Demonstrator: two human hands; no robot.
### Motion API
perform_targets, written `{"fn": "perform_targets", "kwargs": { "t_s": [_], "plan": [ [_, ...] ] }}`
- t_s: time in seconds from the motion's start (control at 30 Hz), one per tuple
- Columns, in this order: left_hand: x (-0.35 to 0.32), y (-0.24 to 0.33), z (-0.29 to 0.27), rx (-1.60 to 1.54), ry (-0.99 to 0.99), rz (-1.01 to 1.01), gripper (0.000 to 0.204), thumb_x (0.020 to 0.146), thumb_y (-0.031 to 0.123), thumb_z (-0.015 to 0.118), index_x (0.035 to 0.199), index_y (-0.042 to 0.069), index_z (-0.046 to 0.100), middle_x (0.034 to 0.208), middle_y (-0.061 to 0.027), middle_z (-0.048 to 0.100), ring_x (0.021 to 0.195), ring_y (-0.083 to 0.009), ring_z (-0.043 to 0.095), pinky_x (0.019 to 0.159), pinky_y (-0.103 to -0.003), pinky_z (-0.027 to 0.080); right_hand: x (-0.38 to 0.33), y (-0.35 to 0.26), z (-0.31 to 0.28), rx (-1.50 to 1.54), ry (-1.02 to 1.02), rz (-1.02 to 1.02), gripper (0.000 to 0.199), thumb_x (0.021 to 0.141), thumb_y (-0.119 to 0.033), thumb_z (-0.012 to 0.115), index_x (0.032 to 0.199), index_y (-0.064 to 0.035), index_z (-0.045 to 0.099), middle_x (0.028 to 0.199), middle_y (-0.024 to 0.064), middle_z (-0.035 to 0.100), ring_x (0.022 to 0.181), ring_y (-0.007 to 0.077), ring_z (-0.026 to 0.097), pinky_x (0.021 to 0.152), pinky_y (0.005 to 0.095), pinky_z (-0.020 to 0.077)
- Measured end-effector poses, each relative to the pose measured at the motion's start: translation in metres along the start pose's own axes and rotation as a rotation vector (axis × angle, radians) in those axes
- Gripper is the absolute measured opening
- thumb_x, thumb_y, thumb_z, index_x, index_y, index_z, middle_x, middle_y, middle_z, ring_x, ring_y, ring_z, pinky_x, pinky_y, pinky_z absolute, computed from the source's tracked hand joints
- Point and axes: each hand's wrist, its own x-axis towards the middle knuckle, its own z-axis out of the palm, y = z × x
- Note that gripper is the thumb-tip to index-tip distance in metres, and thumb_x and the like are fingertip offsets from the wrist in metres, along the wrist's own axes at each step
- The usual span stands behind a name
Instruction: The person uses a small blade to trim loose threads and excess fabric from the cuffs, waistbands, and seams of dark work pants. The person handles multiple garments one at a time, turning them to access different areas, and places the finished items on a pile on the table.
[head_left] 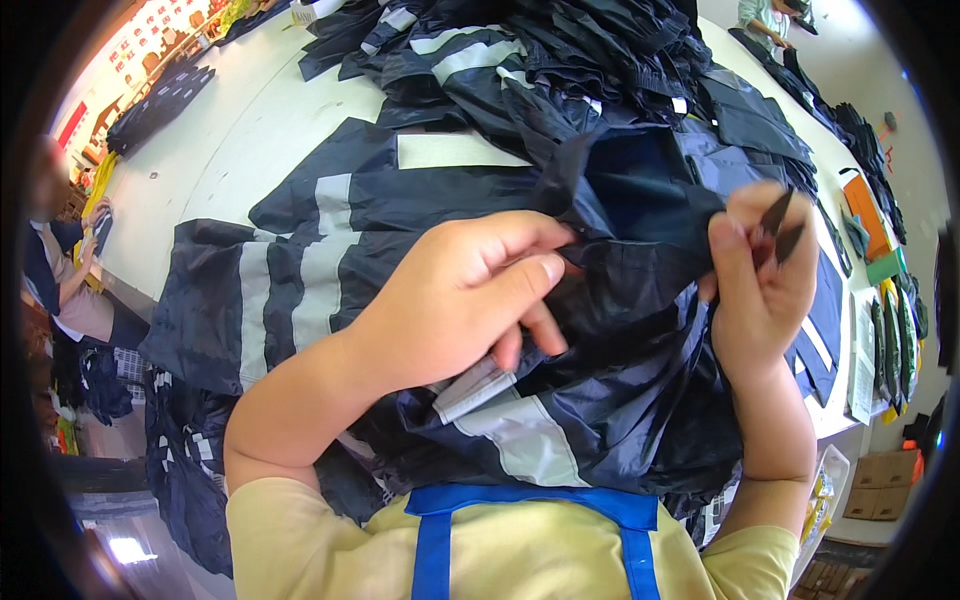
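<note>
A dark navy jacket [650, 335] with pale grey reflective bands lies spread in front of me. My left hand [450, 295] pinches a fold of it between thumb and forefinger near the middle. Over on the right, my right hand [757, 300] is closed around small dark thread snips [783, 222], their two pointed blades sticking out apart; the rest of them is hidden in the fingers. The right thumb also presses on the raised fabric edge, and the cloth gapes between my hands. A white label [475, 393] shows below my left hand.
A big heap of dark garments [600, 50] lies on the white table [250, 130] beyond the jacket. Folded dark garments [750, 115] are stacked at the far right. One person [75, 260] is at the left edge, another [765, 22] at the far right. Cardboard boxes [882, 485] sit lower right.
</note>
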Motion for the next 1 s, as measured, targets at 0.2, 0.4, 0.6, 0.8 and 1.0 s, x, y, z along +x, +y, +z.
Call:
{"fn": "perform_targets", "kwargs": {
  "t_s": [0.2, 0.4, 0.6, 0.8, 1.0],
  "plan": [
    [-0.003, -0.014, 0.01, -0.551, 0.113, 0.194, 0.032, 0.094, 0.016, 0.052, 0.12, -0.001, 0.044, 0.108, -0.014, 0.058, 0.1, -0.0261, 0.062, 0.081, -0.035, 0.054, -0.007, -0.012, 0.0, -0.448, -0.391, -0.464, 0.039, 0.053, 0.007, 0.059, 0.091, 0.0027, 0.064, 0.069, 0.0064, 0.058, 0.053, 0.0183, 0.054, 0.049, 0.0274, 0.0443],
    [-0.001, -0.022, 0.01, -0.729, 0.21, 0.246, 0.033, 0.083, -0.007, 0.059, 0.112, 0.005, 0.048, 0.104, -0.0059, 0.054, 0.096, -0.0154, 0.059, 0.084, -0.034, 0.052, -0.015, -0.01, 0.008, -0.515, -0.514, -0.619, 0.043, 0.055, -0.002, 0.064, 0.098, 0.0056, 0.063, 0.07, 0.0045, 0.055, 0.055, 0.0155, 0.053, 0.048, 0.0269, 0.0403],
    [-0.006, -0.022, 0.014, -0.717, 0.229, 0.322, 0.05, 0.079, -0.012, 0.06, 0.121, 0.006, 0.04, 0.114, -0.0063, 0.045, 0.099, -0.016, 0.059, 0.081, -0.031, 0.053, -0.015, -0.008, 0.006, -0.459, -0.472, -0.174, 0.032, 0.066, 0.004, 0.066, 0.097, -0.0022, 0.062, 0.067, 0.0053, 0.055, 0.052, 0.0152, 0.051, 0.048, 0.0261, 0.0418],
    [-0.005, -0.02, 0.022, -0.574, 0.223, 0.352, 0.057, 0.077, -0.013, 0.062, 0.125, 0.003, 0.035, 0.116, -0.0073, 0.04, 0.095, -0.0172, 0.06, 0.079, -0.029, 0.053, -0.002, -0.023, 0.008, -0.316, -0.327, -0.063, 0.035, 0.064, -0.002, 0.078, 0.097, -0.0028, 0.065, 0.072, 0.0026, 0.055, 0.055, 0.009, 0.044, 0.049, 0.0207, 0.0348],
    [-0.002, -0.021, 0.027, -0.442, 0.177, 0.412, 0.059, 0.078, -0.012, 0.063, 0.127, 0.003, 0.031, 0.115, -0.0097, 0.04, 0.091, -0.0176, 0.062, 0.078, -0.029, 0.053, -0.003, -0.016, 0.018, -0.228, -0.364, -0.023, 0.025, 0.066, 0.0, 0.076, 0.088, -0.0021, 0.066, 0.069, 0.0016, 0.054, 0.056, 0.0088, 0.044, 0.049, 0.021, 0.0345]
  ]
}}
